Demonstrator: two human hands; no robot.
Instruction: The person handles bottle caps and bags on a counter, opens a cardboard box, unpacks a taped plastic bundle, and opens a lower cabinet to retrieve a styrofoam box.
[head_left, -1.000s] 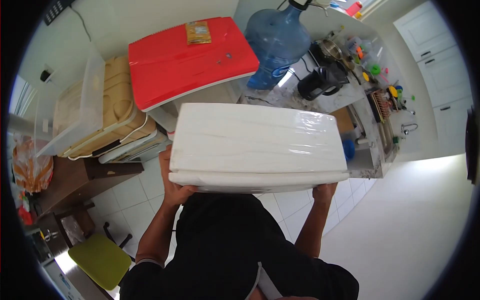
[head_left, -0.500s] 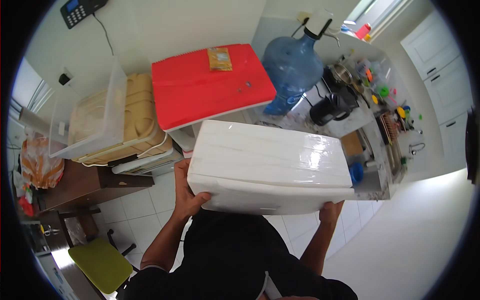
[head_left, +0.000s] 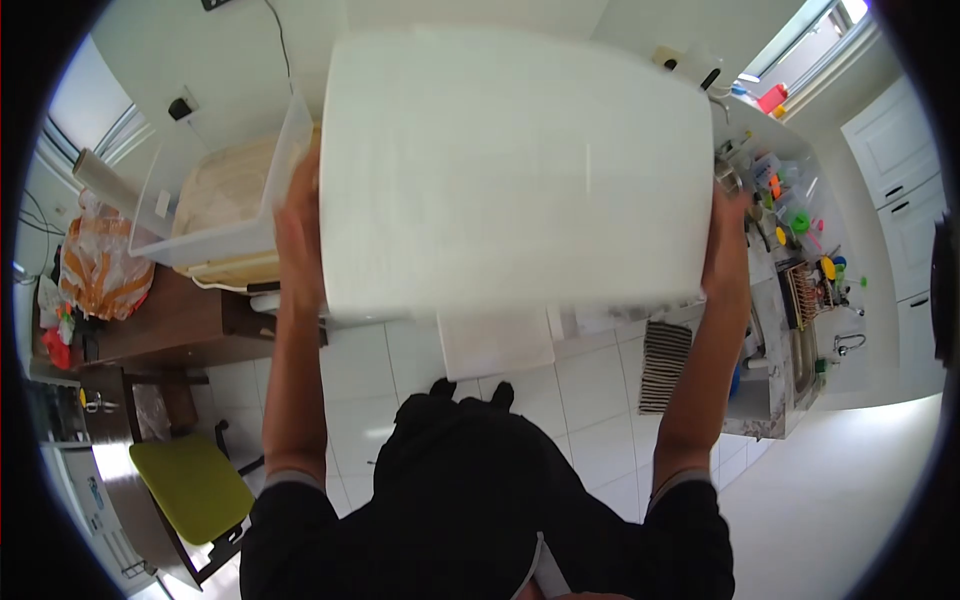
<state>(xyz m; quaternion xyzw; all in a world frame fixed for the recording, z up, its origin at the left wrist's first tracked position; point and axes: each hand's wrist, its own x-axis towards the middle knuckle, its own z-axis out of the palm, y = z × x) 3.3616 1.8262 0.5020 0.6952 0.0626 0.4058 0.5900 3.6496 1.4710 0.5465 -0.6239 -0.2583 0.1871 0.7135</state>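
A large white box, apparently foam (head_left: 515, 170), is held up in front of me, its broad smooth side facing the camera. My left hand (head_left: 300, 230) grips its left side, the fingers partly hidden and blurred. On the opposite side, my right hand (head_left: 727, 240) presses against the box edge, with its fingertips out of sight. Both arms are stretched forward. The box covers most of what stands behind it, including the red-topped unit and the blue water jug seen earlier.
To the left, a clear plastic bin (head_left: 155, 225) stands by beige containers and a dark wooden desk (head_left: 190, 335). A green chair (head_left: 190, 488) is lower left. A striped mat (head_left: 663, 368) lies on the floor, near a cluttered counter and sink (head_left: 803, 355) at right.
Both hands have lifted the white box up and away from my body, and it has tipped so a broad side faces me. Floor, feet and the striped mat now show below.
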